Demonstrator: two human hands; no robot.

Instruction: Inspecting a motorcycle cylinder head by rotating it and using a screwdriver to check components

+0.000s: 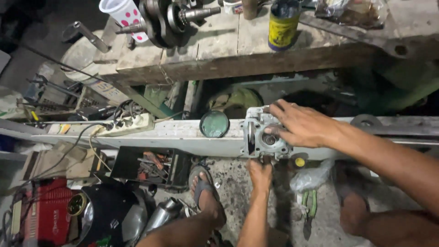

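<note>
Resting on a long pale metal beam (173, 132), the grey metal engine block (263, 135) sits under the person's right hand (297, 123), whose grip lies spread across its top. The left hand (259, 171) grips its near edge from below. A round green lens (214, 124) sits just left of it, with a white power strip (125, 126) farther left.

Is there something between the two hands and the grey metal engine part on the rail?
Nothing visible. The right hand lies directly on the cylinder head, fingers over its top and face. The left hand touches its lower edge from below, on the white rail.
</note>
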